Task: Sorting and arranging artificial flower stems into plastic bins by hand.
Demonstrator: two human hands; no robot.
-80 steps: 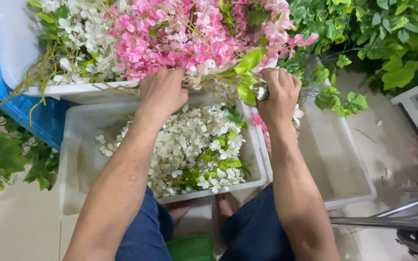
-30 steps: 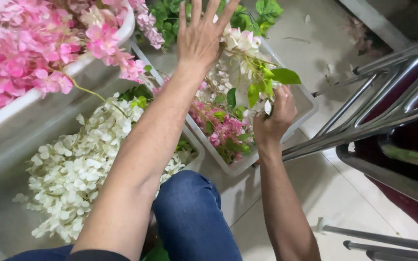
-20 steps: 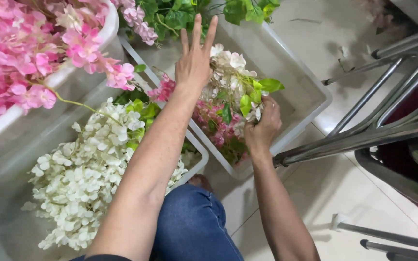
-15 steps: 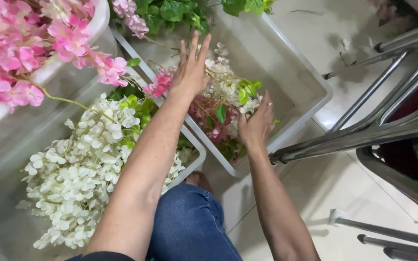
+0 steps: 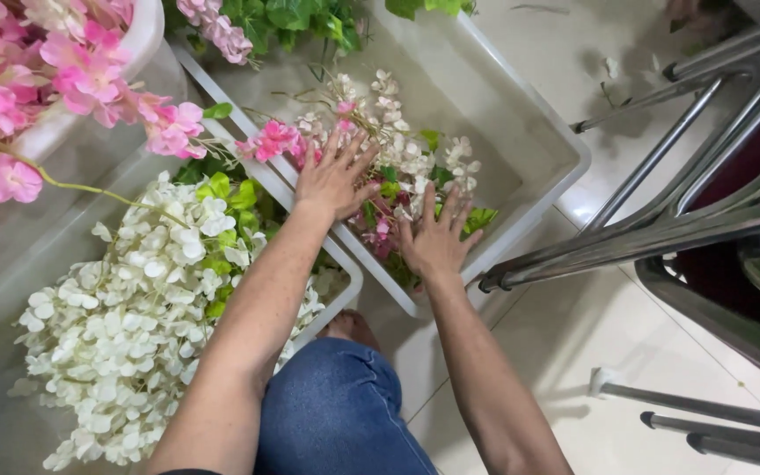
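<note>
Both the left hand point(image 5: 334, 180) and right hand point(image 5: 435, 239) press flat, fingers spread and gripping nothing, on the mixed pink-and-white artificial flower sprigs point(image 5: 398, 167) in the pale plastic bin point(image 5: 529, 132), seemingly settling them, so lifting away should come gently.

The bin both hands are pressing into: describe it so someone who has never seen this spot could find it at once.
Start at the metal chair legs on the right; the white plastic bin sits just left of them on the tiled floor. The left hand and right hand lie flat on its flowers. Unlike the neighbouring bin of all-white blossoms, it holds a thin mix of pink and white sprays, its bottom mostly bare.
</note>
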